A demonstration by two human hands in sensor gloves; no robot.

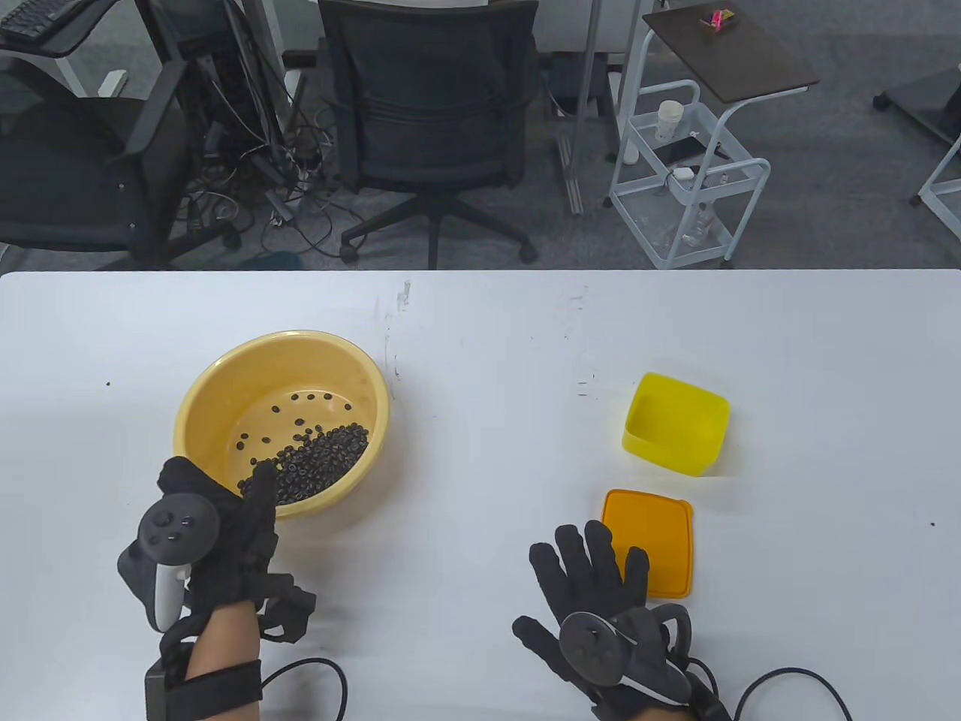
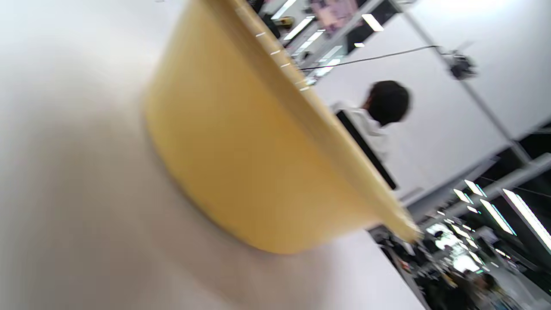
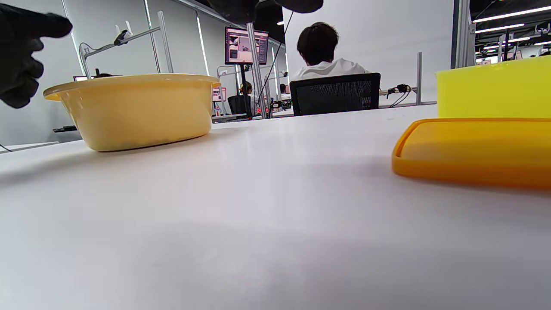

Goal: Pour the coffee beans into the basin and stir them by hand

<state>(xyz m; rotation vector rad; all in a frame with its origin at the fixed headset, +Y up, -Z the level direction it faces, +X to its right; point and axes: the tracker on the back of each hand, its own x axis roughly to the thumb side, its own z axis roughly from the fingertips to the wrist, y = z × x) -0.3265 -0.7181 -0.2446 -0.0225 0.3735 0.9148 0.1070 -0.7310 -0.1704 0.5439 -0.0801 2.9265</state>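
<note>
Beans (image 1: 315,454) lie heaped in the near-right part of the basin (image 1: 197,398), with a few strays scattered farther in, so pouring looks done and stirring is the step in hand. The left hand (image 1: 218,526) is at the basin's near rim, 1 finger (image 1: 261,481) reaching over the edge to the heap's near-left end; whether it touches the beans I cannot tell, and it holds nothing. The heap runs diagonally, away and to the right of that finger, so a stir would sweep that way. The right hand (image 1: 593,578) lies flat and spread on the table (image 1: 480,338), well apart from the basin, fingertips at the orange lid (image 1: 657,544); the emptied yellow box (image 1: 676,422) stands beyond.
</note>
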